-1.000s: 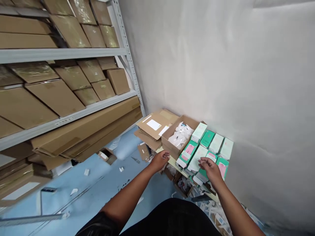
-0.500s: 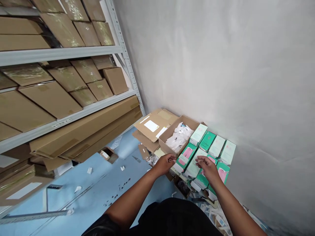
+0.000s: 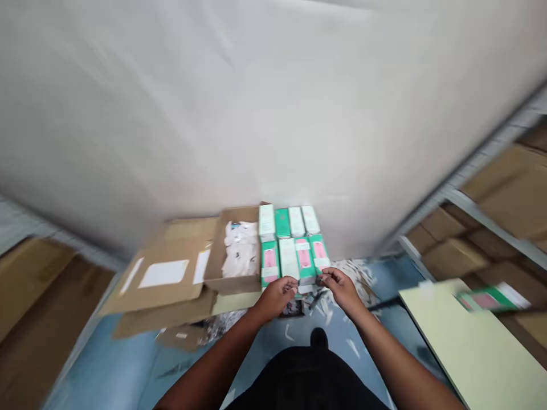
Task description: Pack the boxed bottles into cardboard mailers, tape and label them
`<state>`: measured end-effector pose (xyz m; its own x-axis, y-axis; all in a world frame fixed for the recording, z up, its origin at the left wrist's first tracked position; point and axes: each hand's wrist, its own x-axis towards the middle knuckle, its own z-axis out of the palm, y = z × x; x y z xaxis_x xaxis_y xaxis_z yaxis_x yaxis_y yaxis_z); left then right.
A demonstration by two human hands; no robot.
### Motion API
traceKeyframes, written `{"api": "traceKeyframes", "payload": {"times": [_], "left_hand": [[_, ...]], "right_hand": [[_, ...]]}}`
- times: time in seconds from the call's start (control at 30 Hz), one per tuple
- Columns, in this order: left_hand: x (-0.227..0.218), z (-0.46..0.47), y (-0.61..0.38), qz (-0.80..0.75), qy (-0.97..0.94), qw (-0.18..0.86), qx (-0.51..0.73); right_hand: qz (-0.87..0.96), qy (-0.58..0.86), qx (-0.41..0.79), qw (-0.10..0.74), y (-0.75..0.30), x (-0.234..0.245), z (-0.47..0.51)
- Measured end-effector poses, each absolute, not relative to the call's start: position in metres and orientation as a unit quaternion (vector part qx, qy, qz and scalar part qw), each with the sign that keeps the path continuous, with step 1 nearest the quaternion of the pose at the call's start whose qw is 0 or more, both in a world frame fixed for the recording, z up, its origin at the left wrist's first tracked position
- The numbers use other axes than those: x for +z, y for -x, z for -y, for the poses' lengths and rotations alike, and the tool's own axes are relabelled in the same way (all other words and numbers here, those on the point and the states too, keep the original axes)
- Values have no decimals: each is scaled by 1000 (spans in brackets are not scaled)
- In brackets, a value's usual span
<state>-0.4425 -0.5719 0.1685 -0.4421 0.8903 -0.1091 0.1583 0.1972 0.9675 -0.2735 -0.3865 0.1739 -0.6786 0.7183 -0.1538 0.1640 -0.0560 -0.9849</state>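
Observation:
My left hand [image 3: 280, 294] is in front of the near row of slim cartons, its fingers curled toward the thumb. Just behind its fingertips stands a pale mint carton [image 3: 289, 259]; whether they touch is unclear. My right hand [image 3: 342, 287] is at the near end of the rightmost green-and-pink carton [image 3: 319, 250], fingers bent and drawn close to the thumb. Anything small between the fingers of either hand is too blurred to make out. A green-and-pink carton [image 3: 269, 263] ends the row on the left. Behind it is a second row with a green carton [image 3: 282, 222] and several pale ones.
An open cardboard box [image 3: 217, 256] with white wrapped items adjoins the cartons on the left. Flattened cardboard [image 3: 175, 285] lies beyond it. To the right, a pale table [image 3: 470, 341] bears another green carton [image 3: 493, 298]. Shelving with brown boxes [image 3: 453, 256] stands behind. Paper scraps litter the blue floor.
The view has swung to the right, bringing in the pale table and right-hand shelving. Both hands have shifted toward the near ends of the cartons and rightward along them.

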Motion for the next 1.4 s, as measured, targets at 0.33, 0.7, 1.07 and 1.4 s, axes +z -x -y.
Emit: {"api": "traceKeyframes", "payload": {"times": [0.33, 0.7, 1.07, 1.4], "left_hand": [[161, 427, 309, -553, -556, 497, 371], [143, 313, 103, -503, -609, 533, 303], [114, 259, 50, -532, -618, 535, 222], [99, 220, 106, -540, -637, 520, 179]], "right_hand": [[490, 572, 516, 408, 22, 167, 378], [517, 670, 336, 415, -221, 165, 303], [584, 746, 68, 312, -345, 281, 58], [566, 810, -59, 138, -339, 294, -65]]}}
